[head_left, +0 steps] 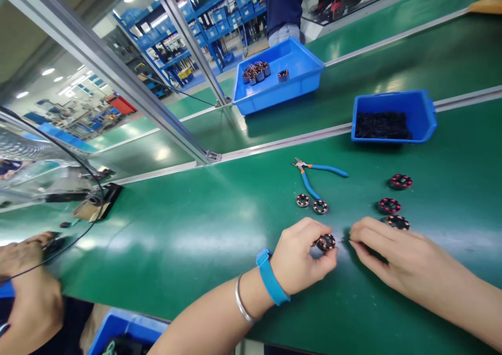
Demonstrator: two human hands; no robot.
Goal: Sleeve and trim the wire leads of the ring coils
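My left hand (298,254) pinches a small round motor stator (326,242) with copper windings between thumb and fingers. Just to its right, my right hand (400,253) has its thumb and fingertips pressed together. A thin wire seems to run between the stator and those fingertips, but I cannot make out what they grip. Beyond my hands lie blue-handled cutting pliers (327,169) with their jaws apart. Two copper-wound stators, a left one (302,201) and a right one (320,207), rest by a plier handle. Past my right hand are a red-marked stator (400,182) and others.
A blue bin (421,117) of dark thin pieces stands at the back right. Farther off, a blue tray (282,93) holds several stators. A metal frame post (157,104) rises at the left. Another person's hand (23,255) works at the far left, near a black cable (102,193).
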